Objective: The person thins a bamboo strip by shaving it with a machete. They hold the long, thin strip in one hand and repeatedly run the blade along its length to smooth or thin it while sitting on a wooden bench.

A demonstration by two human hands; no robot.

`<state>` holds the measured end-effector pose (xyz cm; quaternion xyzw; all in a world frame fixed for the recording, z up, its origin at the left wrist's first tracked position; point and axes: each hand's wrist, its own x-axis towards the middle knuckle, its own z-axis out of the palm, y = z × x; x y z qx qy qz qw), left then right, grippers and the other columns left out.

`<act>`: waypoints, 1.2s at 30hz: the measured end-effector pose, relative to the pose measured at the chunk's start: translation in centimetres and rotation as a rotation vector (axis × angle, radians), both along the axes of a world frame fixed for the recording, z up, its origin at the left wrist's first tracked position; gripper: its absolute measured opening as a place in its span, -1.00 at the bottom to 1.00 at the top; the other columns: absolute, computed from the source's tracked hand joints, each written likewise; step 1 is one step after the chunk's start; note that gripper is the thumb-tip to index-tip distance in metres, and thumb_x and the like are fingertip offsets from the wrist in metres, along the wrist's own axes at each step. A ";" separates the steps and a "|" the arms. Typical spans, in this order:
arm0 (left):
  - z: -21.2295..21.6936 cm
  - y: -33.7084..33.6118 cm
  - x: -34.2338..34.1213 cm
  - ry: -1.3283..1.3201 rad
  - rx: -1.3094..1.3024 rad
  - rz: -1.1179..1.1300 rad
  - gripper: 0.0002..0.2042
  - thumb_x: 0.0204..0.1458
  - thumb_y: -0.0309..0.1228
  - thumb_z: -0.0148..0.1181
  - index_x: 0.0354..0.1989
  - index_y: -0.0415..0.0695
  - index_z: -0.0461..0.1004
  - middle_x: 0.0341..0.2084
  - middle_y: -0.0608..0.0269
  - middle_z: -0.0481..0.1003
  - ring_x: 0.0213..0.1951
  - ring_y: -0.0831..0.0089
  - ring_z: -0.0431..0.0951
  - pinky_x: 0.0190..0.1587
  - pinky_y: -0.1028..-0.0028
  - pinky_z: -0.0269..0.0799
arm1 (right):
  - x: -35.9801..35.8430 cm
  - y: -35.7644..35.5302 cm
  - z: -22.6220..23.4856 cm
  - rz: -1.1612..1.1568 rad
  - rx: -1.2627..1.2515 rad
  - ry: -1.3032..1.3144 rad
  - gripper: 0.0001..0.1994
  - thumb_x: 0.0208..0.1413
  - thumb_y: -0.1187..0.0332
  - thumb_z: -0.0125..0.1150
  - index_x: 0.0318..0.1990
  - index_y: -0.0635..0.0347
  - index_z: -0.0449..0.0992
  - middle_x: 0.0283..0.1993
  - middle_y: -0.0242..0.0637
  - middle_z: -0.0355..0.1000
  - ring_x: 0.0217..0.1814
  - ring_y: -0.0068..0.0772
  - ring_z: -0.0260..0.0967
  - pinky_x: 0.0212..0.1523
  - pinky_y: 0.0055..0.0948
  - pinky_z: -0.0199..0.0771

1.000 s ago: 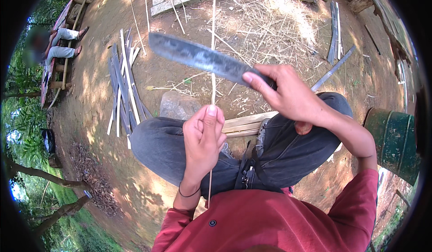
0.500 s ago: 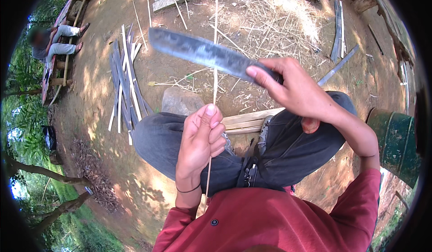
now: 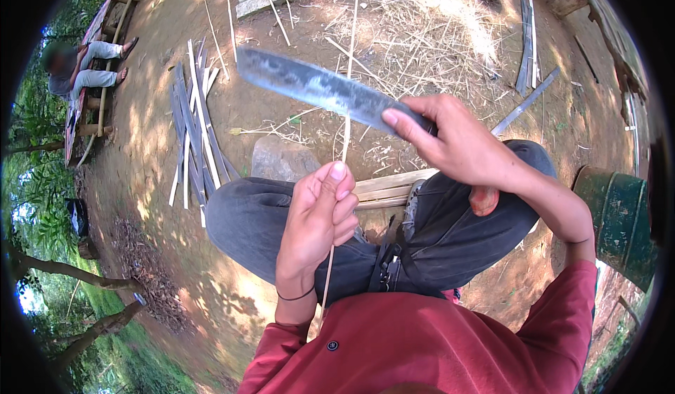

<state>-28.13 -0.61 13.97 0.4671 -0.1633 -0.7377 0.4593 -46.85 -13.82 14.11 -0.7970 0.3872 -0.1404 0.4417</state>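
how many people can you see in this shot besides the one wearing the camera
1. A seated person at the far left edge, on a low wooden bench by the trees, legs stretched out. Others could be hidden beyond the picture's dark rim.

knife [image 3: 320, 88] x1 | thin strip [image 3: 347, 99] x1 | hands x2 (own) | drum [image 3: 622, 222] x1

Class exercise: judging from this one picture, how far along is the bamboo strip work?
Done: a pile of split strips lies on the ground, shavings beyond. In hand: the left hand pinches a thin sliver upright; the right hand lays a broad knife across it. Left: this sliver looks unfinished.
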 end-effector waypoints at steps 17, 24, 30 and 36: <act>-0.5 -0.8 -0.2 0.008 0.031 0.014 -0.65 0.33 -0.11 -0.17 -0.46 -0.05 0.17 -0.77 0.59 -0.05 -0.77 0.79 -0.14 -0.75 0.63 -0.26 | 0.0 1.7 -0.6 0.058 0.057 -0.087 -0.58 0.29 0.15 0.02 -0.40 0.42 0.49 -0.73 -0.10 0.16 -0.69 -0.37 0.08 -0.56 -0.24 0.20; -0.6 -0.6 0.2 0.029 0.028 -0.005 -0.65 0.33 -0.10 -0.16 -0.46 -0.04 0.18 -0.77 0.59 -0.04 -0.77 0.79 -0.13 -0.75 0.63 -0.26 | 0.3 -1.2 0.5 -0.062 0.131 -0.001 -0.57 0.30 0.15 0.01 -0.44 0.42 0.44 -0.73 -0.12 0.09 -0.67 -0.32 -0.03 -0.56 -0.23 0.16; -0.6 -0.7 0.0 0.019 0.030 -0.010 -0.64 0.32 -0.09 -0.15 -0.46 -0.04 0.17 -0.77 0.59 -0.04 -0.78 0.79 -0.13 -0.75 0.62 -0.26 | 0.2 -0.5 0.1 0.012 0.000 0.009 -0.58 0.30 0.15 0.00 -0.40 0.42 0.46 -0.71 0.01 0.17 -0.67 -0.06 0.05 -0.53 -0.18 0.19; -0.5 -0.9 -0.3 0.000 0.015 0.007 -0.65 0.33 -0.11 -0.15 -0.46 -0.05 0.17 -0.77 0.58 -0.04 -0.78 0.79 -0.13 -0.75 0.62 -0.25 | 0.6 0.6 0.1 0.063 0.102 -0.017 -0.59 0.28 0.16 0.03 -0.39 0.44 0.47 -0.70 0.01 0.19 -0.65 -0.06 0.08 -0.50 -0.18 0.24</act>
